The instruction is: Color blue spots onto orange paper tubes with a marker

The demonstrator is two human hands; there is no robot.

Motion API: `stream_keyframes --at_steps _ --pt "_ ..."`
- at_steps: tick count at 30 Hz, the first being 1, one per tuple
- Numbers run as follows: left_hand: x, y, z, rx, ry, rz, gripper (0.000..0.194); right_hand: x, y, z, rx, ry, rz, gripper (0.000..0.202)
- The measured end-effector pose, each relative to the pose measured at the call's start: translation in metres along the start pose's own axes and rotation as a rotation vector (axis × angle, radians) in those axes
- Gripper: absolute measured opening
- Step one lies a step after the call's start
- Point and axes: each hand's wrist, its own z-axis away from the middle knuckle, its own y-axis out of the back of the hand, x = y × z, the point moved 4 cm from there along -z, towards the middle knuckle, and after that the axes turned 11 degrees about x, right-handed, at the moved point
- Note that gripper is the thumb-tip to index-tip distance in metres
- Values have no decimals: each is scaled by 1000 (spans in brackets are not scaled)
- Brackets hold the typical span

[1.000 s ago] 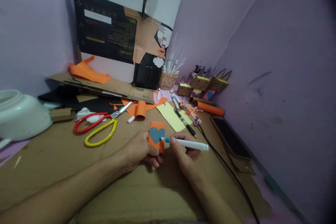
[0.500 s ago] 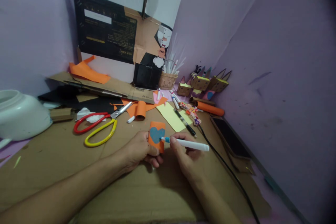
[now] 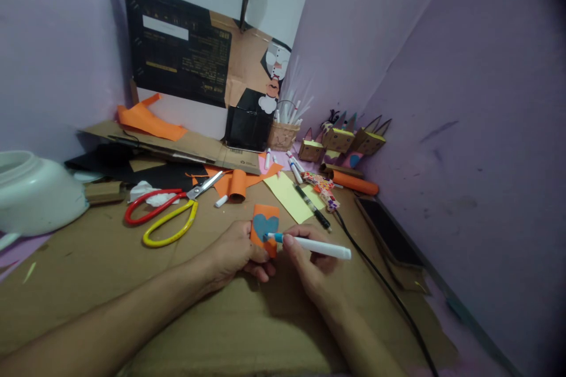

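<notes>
My left hand [image 3: 245,253] is closed around the lower left of a small orange paper piece [image 3: 258,208], possibly a covered roll like the one lying behind. A blue heart [image 3: 263,224] is coloured on its front. In my right hand [image 3: 309,256] is a white marker [image 3: 322,247] with a blue collar, pinched by thumb and fingers. The marker's tip rests on the lower part of the heart. Behind the hands lie an orange paper roll [image 3: 237,184] and a small white marker cap [image 3: 221,201].
Scissors [image 3: 193,193] with red and yellow handles lie left. A black pen [image 3: 313,208] crosses yellow paper [image 3: 283,191]. A glue gun [image 3: 325,188] trails a black cord past my right arm, near a phone [image 3: 389,232]. At far left stands a white pot [image 3: 39,194].
The marker tip has moved slightly left and down across the heart, along with my right hand. My left hand and the orange piece have hardly moved.
</notes>
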Motion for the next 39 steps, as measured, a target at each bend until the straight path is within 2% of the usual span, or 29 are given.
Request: stream_keyframes --at_steps 6,14,21,23,26,30,35,39 --pt "0 -2 0 -25 -8 -25 25 -2 -1 1 -27 102 18 8" --pt "0 -2 1 -28 -17 -26 24 2 -1 3 -41 56 7 10" --pt "0 -2 0 -11 -6 -32 30 -3 -2 1 -50 107 12 9" --pt "1 -1 0 -3 -3 -29 31 0 -1 1 -15 62 -16 10" --pt "4 0 1 4 -10 -7 29 7 5 -2 117 -27 -105 12" --pt "11 4 2 0 -90 43 28 19 12 -8 291 -217 -257 28" --pt "20 8 -3 -13 -183 72 35 30 9 -17 330 -459 -458 39" --pt "20 11 -12 -17 -231 45 36 37 5 -20 333 -502 -543 41"
